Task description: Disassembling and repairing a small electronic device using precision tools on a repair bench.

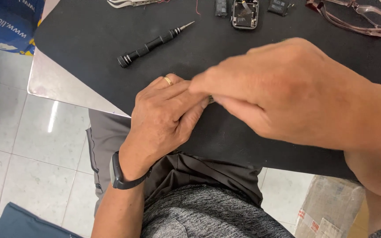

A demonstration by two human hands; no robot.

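My left hand (pixel 164 117), with a gold ring and a black wristband, rests on the near edge of the black mat (pixel 89 39), fingers curled around a small part that is mostly hidden. My right hand (pixel 283 88) reaches across and meets it, fingertips pinched on the same small metallic part (pixel 211 99), of which only a sliver shows between the hands. A black precision screwdriver (pixel 153 44) lies on the mat above my left hand. An opened square smartwatch case (pixel 244 14) lies at the far edge.
Two small black components (pixel 221 6) (pixel 279 6) flank the watch case. Clear-framed glasses (pixel 353 15) lie at the far right, tweezers (pixel 128 2) at the far left. The metal table corner (pixel 54 83) juts left. A blue bag (pixel 5 20) and a cardboard box (pixel 327 207) sit on the tiled floor.
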